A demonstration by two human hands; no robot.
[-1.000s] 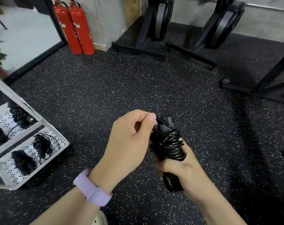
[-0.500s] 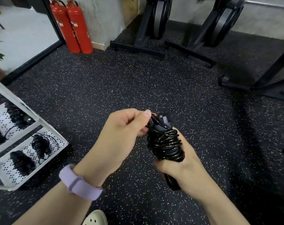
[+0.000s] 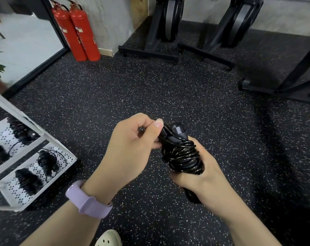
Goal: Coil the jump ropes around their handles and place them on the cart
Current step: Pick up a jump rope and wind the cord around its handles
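Rope [image 3: 183,158], black, wound in tight coils round its handles [image 3: 178,132], held upright over the speckled floor [image 3: 168,89]. Right hand [image 3: 202,180] curled round the lower part of the bundle, thumb against the coils, one handle end poking out below the palm. Left hand [image 3: 131,148] closed in a pinch on a strand at the top of the bundle, thumb and forefinger just beside the handle caps. Lilac watch band [image 3: 88,203] on the left wrist. Pale clog [image 3: 109,239] at the bottom edge, below the arms.

To the left, white cart [image 3: 62,144] with perforated shelves; two coiled ropes [image 3: 47,162] on the lower shelf near its front corner, more dark bundles [image 3: 20,129] on the shelf behind, partly cut off by the frame edge.

Farther back, two red extinguishers [image 3: 79,32] upright, side by side against the grey wall. Right of them, black machines [image 3: 168,23] on flat feet along the wall, and a black frame [image 3: 292,79] at the right edge.
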